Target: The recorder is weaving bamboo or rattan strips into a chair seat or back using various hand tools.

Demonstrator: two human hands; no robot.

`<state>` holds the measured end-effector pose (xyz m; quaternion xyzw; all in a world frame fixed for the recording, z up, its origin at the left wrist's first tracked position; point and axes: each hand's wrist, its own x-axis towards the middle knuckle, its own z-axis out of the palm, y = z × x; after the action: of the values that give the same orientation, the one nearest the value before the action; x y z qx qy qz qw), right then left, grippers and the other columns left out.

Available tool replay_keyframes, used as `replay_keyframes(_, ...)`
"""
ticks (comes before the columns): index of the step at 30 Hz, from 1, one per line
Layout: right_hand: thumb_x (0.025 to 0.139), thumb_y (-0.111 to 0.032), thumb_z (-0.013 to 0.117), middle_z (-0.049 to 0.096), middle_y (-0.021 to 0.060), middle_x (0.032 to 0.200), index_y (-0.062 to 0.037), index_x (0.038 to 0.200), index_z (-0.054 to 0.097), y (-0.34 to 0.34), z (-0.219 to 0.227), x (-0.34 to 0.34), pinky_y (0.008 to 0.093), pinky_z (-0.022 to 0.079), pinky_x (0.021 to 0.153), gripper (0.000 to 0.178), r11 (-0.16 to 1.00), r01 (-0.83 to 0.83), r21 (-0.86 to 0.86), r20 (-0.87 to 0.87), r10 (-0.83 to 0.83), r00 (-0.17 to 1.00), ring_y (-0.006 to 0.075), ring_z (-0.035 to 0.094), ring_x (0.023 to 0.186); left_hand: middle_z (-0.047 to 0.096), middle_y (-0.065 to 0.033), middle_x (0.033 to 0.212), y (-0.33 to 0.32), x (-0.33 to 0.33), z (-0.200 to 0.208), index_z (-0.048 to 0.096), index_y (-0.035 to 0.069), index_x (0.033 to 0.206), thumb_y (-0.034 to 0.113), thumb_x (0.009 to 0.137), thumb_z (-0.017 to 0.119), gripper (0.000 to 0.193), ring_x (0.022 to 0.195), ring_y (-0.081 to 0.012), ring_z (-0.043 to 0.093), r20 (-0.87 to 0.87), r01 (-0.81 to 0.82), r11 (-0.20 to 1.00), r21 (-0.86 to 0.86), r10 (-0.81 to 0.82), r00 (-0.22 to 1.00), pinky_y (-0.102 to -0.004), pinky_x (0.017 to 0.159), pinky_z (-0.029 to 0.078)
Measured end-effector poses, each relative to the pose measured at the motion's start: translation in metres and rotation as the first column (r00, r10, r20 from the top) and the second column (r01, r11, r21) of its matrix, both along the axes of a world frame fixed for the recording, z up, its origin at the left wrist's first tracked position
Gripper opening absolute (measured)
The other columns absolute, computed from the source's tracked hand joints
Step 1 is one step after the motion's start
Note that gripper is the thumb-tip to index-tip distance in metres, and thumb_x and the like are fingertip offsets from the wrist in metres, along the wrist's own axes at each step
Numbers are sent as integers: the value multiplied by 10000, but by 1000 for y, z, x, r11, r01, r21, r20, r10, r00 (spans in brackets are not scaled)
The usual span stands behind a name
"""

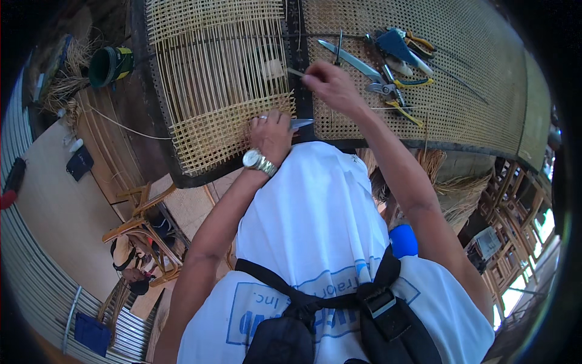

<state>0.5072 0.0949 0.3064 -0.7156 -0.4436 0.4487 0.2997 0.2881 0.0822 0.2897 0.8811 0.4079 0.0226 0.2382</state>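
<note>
A half-woven panel of natural cane strips (212, 130) lies in a dark frame in front of me. Its lower part is closely woven, while the middle shows mostly lengthwise strands. My left hand (271, 130), wearing a ring and a wristwatch, presses on the lower right weave with its fingers bent and close together. A pointed metal blade (301, 123) sticks out beside that hand; its other end is hidden. Over the dark frame bar, my right hand (333, 86) pinches a thin pale cane strip (295, 72) at the panel's right edge.
On the finished cane panel (461, 97) to the right lie open shears (357, 60), yellow-handled pruners (394, 91), pliers (420, 43) and a blue-and-white tool (397, 45). A dark green bucket (104, 67) stands at left. Below left, a person (130, 267) is beside a wooden chair frame (142, 224).
</note>
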Motion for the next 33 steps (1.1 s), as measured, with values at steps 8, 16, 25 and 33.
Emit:
replay_keyframes(8, 883, -175, 681, 662, 152, 896, -46, 991, 678, -9, -23, 38, 402, 504, 756, 169, 999, 25, 39, 403, -38, 914, 305, 648, 835, 631, -87, 1074, 11, 10, -8, 663, 97, 1101, 214, 808, 768, 333, 993, -305, 618, 308, -87, 996, 18, 77, 948, -445, 860, 470)
replay_keyframes(16, 845, -225, 709, 639, 172, 915, -61, 946, 676, 25, -36, 8, 450, 511, 801, 196, 988, -120, 100, 200, 98, 975, 361, 637, 909, 723, -177, 869, 61, 52, -13, 737, 85, 1033, 282, 894, 659, 253, 817, -331, 709, 105, -397, 863, -312, 447, 889, -419, 730, 553)
replay_keyframes(25, 879, -237, 650, 653, 148, 976, -74, 947, 666, 21, -41, -1, 463, 528, 815, 177, 997, -70, 13, 364, 61, 930, 362, 648, 947, 713, -201, 934, 71, 70, -24, 748, 117, 1070, 285, 891, 645, 267, 859, -394, 686, -43, -493, 854, -166, 493, 869, -465, 769, 550)
replay_keyframes(33, 864, -242, 636, 662, 154, 969, -68, 949, 671, 24, -43, 2, 462, 528, 832, 197, 998, -47, -51, 282, 59, 958, 354, 649, 956, 742, -120, 754, 88, 67, -37, 755, 28, 873, 246, 831, 729, 223, 681, -236, 728, -21, -592, 584, -555, 702, 712, -365, 663, 572)
